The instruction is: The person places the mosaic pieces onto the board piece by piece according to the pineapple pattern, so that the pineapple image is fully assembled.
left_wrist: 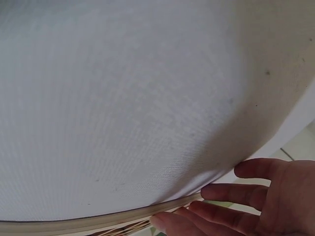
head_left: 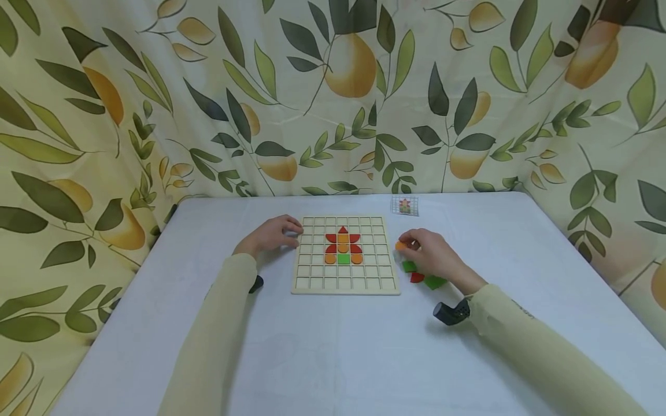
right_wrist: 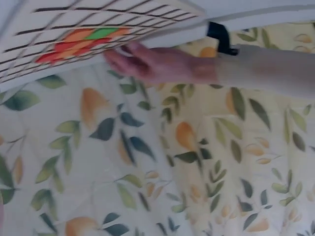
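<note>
White-covered table [head_left: 333, 358], leaf-and-pear print curtain [head_left: 156, 98] behind it. Wooden grid board [head_left: 312, 271] lies flat at table centre.

Pattern on board [head_left: 343, 247]: red pieces on top, orange in the middle, one green square at the bottom centre, flanked by orange half-rounds. Most grid cells below and around it are bare. A small reference card [head_left: 404, 205] lies beyond the board's far right corner; its detail is too small to read.

Judgement: flower head looks assembled, lower part hardly begun.

Left hand [head_left: 272, 234]: fingers relaxed, fairly straight, resting at the board's left edge; holds nothing.

Right hand [head_left: 434, 256]: just right of the board, fingertips pinching an orange piece [head_left: 400, 245].

Loose pieces remaining beside that hand: green piece [head_left: 409, 266], red piece [head_left: 417, 278], second green piece [head_left: 435, 282]. More may be hidden under the palm.
</note>
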Tool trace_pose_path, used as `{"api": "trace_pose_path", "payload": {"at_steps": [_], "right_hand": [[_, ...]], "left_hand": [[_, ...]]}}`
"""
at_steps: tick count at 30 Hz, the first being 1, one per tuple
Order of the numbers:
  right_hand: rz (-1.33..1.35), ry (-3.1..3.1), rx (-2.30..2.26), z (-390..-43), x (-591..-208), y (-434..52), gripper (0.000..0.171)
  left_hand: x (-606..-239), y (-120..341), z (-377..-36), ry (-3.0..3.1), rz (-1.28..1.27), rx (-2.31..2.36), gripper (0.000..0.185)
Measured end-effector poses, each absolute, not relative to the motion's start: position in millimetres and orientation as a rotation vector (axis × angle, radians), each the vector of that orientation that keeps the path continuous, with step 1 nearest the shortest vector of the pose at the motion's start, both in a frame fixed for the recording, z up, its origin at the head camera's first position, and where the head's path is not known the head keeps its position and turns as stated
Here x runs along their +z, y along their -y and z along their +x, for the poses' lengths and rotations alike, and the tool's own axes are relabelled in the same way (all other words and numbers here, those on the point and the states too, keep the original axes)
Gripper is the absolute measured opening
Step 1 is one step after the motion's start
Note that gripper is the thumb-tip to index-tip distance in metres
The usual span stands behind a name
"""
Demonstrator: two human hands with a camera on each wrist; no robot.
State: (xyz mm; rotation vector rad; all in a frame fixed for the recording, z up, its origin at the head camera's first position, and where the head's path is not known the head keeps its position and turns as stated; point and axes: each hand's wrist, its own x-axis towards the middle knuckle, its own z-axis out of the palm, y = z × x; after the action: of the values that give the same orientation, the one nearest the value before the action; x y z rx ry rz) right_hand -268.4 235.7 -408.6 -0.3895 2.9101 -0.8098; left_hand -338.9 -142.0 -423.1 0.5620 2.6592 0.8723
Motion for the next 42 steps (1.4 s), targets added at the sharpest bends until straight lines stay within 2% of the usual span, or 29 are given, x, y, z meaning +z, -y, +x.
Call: {"api": "trace_pose_path", "payload": {"at_steps": [7,16,35,42], "right_hand": [[-0.704,-2.876,-0.835,-254,-412,-182,0.027],[-0.893,-2.876,-0.749,-247,-423,-146,0.021],[-0.833,-2.892,-0.759,-242,-429,-132,0.018],[-0.753,-2.887,-0.862,-242,-422,-153,0.023]], "left_hand": [[-419,140,-338,-2.642,0.548,0.901,0.034],[-420,140,-337,-2.642,0.515,0.887,0.034],[-422,139,-337,-2.65,0.532,0.876,0.035],[-418,138,-335,-2.642,0.503,0.912,0.034]]}}
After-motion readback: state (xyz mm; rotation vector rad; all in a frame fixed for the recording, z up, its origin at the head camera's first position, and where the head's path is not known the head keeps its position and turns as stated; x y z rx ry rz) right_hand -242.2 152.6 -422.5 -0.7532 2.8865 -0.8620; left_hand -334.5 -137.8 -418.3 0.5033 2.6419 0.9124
